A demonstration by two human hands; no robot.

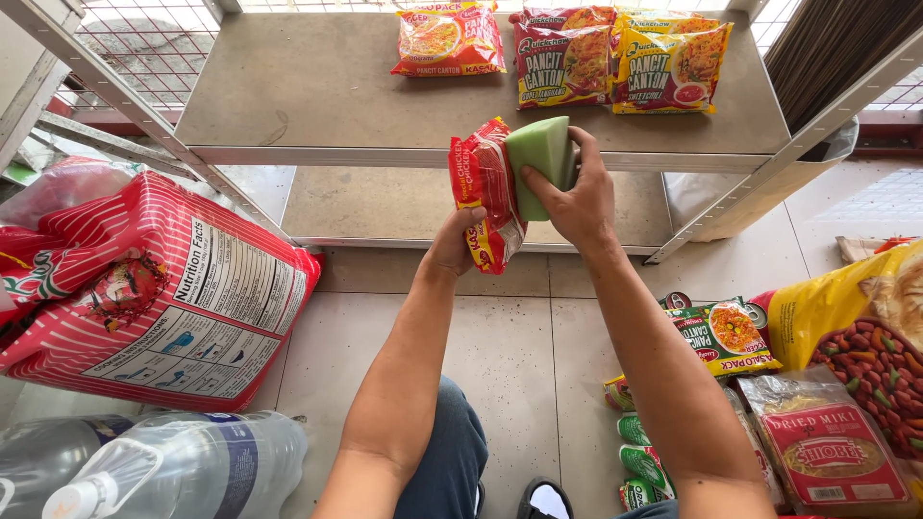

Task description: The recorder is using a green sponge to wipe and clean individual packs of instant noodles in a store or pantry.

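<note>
My left hand grips the lower end of a red noodle packet, held on edge in front of the shelf. My right hand holds a light green sponge and presses it against the packet's side. Both hands are just before the front edge of a grey metal shelf. At the shelf's back lie three noodle packets: a red-and-orange packet, a red packet and a yellow packet.
A large red-and-white sack leans at the left, with clear plastic bottles in front of it. At the right, the tiled floor holds more noodle packets, a yellow bag and small cans. A lower shelf sits beneath.
</note>
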